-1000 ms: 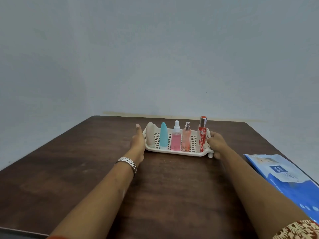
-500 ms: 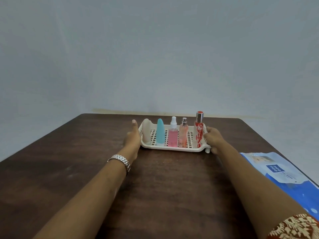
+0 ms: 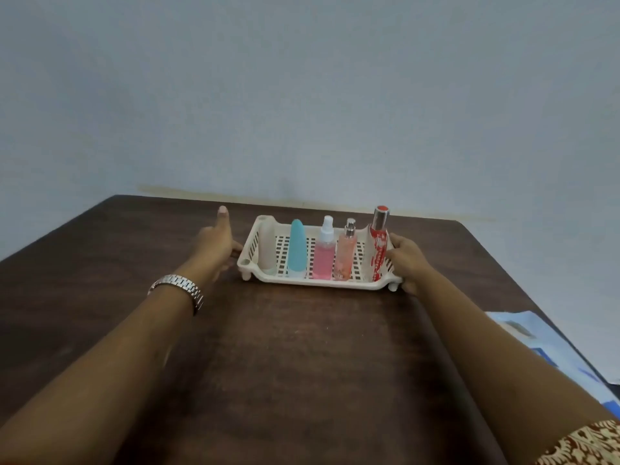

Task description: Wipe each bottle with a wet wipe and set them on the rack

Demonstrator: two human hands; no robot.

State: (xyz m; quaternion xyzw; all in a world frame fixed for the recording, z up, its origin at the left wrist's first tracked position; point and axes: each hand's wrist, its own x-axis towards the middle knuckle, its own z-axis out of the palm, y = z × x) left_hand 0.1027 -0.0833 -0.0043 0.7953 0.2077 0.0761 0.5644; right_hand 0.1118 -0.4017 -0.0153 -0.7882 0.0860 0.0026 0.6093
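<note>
The left hand (image 3: 214, 245) has drawn back to the left from the end of the rack (image 3: 318, 284): a second ago its palm lay against the end wall, now only the fingertips reach toward that wall, and the hand is blurred with motion. The rack sits a little nearer the far edge of the table (image 3: 302, 364) than it did a second ago. The blue wipe pack (image 3: 536, 344) now lies closer to the right border, with less of it showing
</note>
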